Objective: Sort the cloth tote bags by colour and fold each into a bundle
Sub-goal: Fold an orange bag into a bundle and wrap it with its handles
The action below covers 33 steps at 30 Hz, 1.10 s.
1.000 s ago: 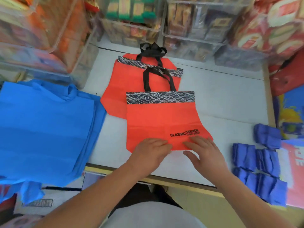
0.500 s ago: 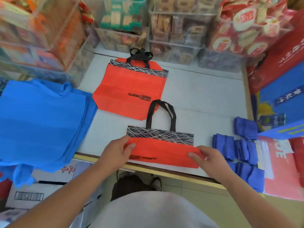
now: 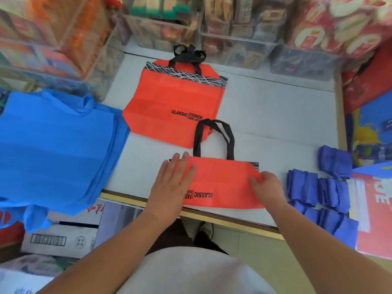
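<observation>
An orange tote bag (image 3: 222, 183) with black handles lies at the table's near edge, its lower half folded up so the "CLASSIC" print reads upside down. My left hand (image 3: 171, 183) presses flat on its left end, fingers straight. My right hand (image 3: 266, 187) holds its right end with fingers curled over the cloth. A second orange tote (image 3: 174, 102) lies flat farther back. A stack of light blue totes (image 3: 55, 149) sits at the left. Several dark blue folded bundles (image 3: 318, 192) lie at the right.
The white table (image 3: 275, 115) has a wooden front edge (image 3: 212, 215). Clear bins of packaged snacks (image 3: 233, 35) line the back and left. Red and blue boxes (image 3: 369, 128) stand at the right. A cardboard carton (image 3: 61, 236) sits below at the left.
The bag was pulled toward the near edge and its lower half folded up over the patterned band. My left hand went from gripping the left edge to pressing flat on the fold.
</observation>
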Tool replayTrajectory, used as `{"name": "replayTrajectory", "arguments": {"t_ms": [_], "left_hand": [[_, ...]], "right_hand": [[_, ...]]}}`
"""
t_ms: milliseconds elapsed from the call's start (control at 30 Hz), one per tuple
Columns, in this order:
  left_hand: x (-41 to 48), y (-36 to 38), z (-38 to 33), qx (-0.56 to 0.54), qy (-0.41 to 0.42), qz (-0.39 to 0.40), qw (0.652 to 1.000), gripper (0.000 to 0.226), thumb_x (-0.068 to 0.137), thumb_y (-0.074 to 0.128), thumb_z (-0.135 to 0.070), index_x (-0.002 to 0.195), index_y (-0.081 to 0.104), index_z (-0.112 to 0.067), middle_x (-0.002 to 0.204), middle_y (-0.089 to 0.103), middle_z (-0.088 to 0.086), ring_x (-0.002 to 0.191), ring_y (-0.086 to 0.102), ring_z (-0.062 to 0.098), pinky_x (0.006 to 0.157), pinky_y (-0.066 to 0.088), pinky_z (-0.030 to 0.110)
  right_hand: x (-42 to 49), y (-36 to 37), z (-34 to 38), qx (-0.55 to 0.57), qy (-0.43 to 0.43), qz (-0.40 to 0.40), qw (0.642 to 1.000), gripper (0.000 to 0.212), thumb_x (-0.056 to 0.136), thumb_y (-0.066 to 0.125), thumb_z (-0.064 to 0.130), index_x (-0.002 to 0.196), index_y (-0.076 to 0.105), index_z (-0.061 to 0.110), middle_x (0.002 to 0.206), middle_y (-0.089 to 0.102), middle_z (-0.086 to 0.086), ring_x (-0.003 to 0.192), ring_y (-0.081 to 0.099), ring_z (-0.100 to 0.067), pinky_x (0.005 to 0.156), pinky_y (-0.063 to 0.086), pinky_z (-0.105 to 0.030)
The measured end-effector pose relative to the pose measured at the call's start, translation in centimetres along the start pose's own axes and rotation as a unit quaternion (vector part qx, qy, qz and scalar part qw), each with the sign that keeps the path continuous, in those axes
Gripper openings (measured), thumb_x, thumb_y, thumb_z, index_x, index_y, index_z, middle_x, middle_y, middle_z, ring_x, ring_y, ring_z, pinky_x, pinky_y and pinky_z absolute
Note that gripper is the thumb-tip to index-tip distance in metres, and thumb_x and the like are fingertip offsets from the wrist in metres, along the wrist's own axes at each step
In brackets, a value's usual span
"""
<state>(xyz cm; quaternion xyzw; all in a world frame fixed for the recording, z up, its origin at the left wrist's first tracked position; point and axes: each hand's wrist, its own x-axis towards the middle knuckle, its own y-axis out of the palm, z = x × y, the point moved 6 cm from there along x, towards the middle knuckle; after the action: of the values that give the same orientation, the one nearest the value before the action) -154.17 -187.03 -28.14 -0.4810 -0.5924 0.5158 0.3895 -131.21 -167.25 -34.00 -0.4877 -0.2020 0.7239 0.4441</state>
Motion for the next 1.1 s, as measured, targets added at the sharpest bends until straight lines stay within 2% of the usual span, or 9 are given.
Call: {"name": "replayTrajectory", "arguments": {"t_ms": [100, 200, 267, 433, 533, 633, 800, 967, 1100], "left_hand": [[-0.3, 2.3, -1.8, -0.004, 0.112, 0.075, 0.991, 0.058, 0.08, 0.072, -0.01, 0.136, 0.061, -0.013, 0.156, 0.045, 0.009, 0.149, 0.033, 0.029, 0.122, 0.022, 0.047], [-0.4, 5.5, -1.0, -0.013, 0.049, 0.23, 0.972, 0.053, 0.104, 0.045, -0.03, 0.154, 0.036, -0.015, 0.168, 0.019, 0.004, 0.156, 0.009, 0.025, 0.125, 0.006, 0.046], [0.0, 6.6, 0.2, -0.002, 0.012, 0.264, 0.964, 0.058, 0.107, 0.035, -0.037, 0.16, 0.021, -0.018, 0.17, 0.005, 0.001, 0.157, -0.001, 0.025, 0.126, 0.002, 0.047], [1.1, 7.5, 1.8, -0.056, 0.008, 0.243, 0.968, 0.069, 0.103, 0.045, -0.048, 0.162, 0.015, -0.028, 0.17, -0.001, -0.008, 0.157, -0.003, 0.02, 0.127, 0.007, 0.041], [1.3, 8.2, 3.3, -0.111, 0.014, 0.203, 0.973, 0.074, 0.094, 0.063, -0.046, 0.158, 0.028, -0.035, 0.167, 0.009, -0.015, 0.156, 0.006, 0.012, 0.125, 0.02, 0.04], [1.1, 8.9, 4.7, -0.156, 0.015, 0.17, 0.973, 0.07, 0.087, 0.072, -0.045, 0.15, 0.044, -0.037, 0.163, 0.022, -0.017, 0.153, 0.017, 0.007, 0.12, 0.031, 0.041], [1.5, 8.7, 4.7, -0.086, 0.081, 0.127, 0.985, 0.053, 0.078, 0.083, -0.039, 0.127, 0.07, -0.022, 0.148, 0.055, 0.002, 0.137, 0.052, 0.023, 0.098, 0.055, 0.045], [1.7, 8.8, 3.6, 0.004, 0.124, 0.107, 0.986, 0.044, 0.069, 0.085, -0.012, 0.112, 0.074, -0.012, 0.134, 0.065, 0.014, 0.122, 0.064, 0.033, 0.084, 0.06, 0.045], [2.3, 6.2, 4.3, -0.082, 0.096, 0.14, 0.982, 0.011, 0.099, 0.06, -0.025, 0.104, 0.065, -0.018, 0.118, 0.066, -0.001, 0.104, 0.065, 0.022, 0.065, 0.056, 0.038]], "right_hand": [[0.5, 0.0, 0.1, 0.034, 0.023, -0.011, 0.999, 0.028, 0.094, 0.066, 0.028, 0.112, 0.065, 0.006, 0.099, 0.062, -0.006, 0.087, 0.056, -0.027, 0.076, 0.043, -0.034], [0.5, 0.1, 0.2, 0.034, 0.027, -0.033, 0.999, 0.035, 0.094, 0.065, 0.025, 0.123, 0.059, 0.007, 0.119, 0.061, -0.011, 0.098, 0.058, -0.029, 0.081, 0.045, -0.036], [-0.2, 0.3, 1.0, -0.029, -0.029, -0.077, 0.996, 0.05, 0.093, 0.063, 0.023, 0.139, 0.049, 0.009, 0.145, 0.046, -0.016, 0.124, 0.051, -0.035, 0.096, 0.046, -0.043], [-4.6, 4.2, 5.2, -0.272, -0.325, -0.084, 0.902, 0.053, 0.09, 0.062, 0.037, 0.141, 0.054, 0.024, 0.162, 0.032, -0.015, 0.149, 0.026, -0.041, 0.12, 0.013, -0.062], [-4.6, 6.7, 5.0, -0.365, -0.297, 0.005, 0.882, 0.058, 0.095, 0.034, 0.062, 0.143, 0.053, 0.035, 0.167, 0.023, -0.007, 0.154, 0.012, -0.041, 0.122, -0.001, -0.064], [-3.3, 7.9, 3.8, -0.311, -0.196, 0.132, 0.92, 0.068, 0.092, 0.016, 0.076, 0.154, 0.027, 0.051, 0.17, -0.005, 0.01, 0.156, -0.009, -0.031, 0.124, 0.004, -0.058], [-2.8, 7.4, 3.5, -0.292, -0.167, 0.172, 0.926, 0.063, 0.091, 0.028, 0.077, 0.151, 0.02, 0.06, 0.167, -0.011, 0.021, 0.156, -0.012, -0.023, 0.125, 0.007, -0.054], [-2.8, 6.6, 3.8, -0.297, -0.179, 0.195, 0.917, 0.075, 0.082, 0.037, 0.086, 0.151, 0.019, 0.062, 0.166, -0.01, 0.024, 0.156, -0.009, -0.019, 0.123, 0.012, -0.054], [-2.7, 4.6, 4.0, -0.322, -0.219, 0.216, 0.895, 0.081, 0.081, 0.053, 0.082, 0.152, 0.032, 0.05, 0.165, 0.012, 0.024, 0.155, 0.01, -0.013, 0.124, 0.01, -0.045]]}}
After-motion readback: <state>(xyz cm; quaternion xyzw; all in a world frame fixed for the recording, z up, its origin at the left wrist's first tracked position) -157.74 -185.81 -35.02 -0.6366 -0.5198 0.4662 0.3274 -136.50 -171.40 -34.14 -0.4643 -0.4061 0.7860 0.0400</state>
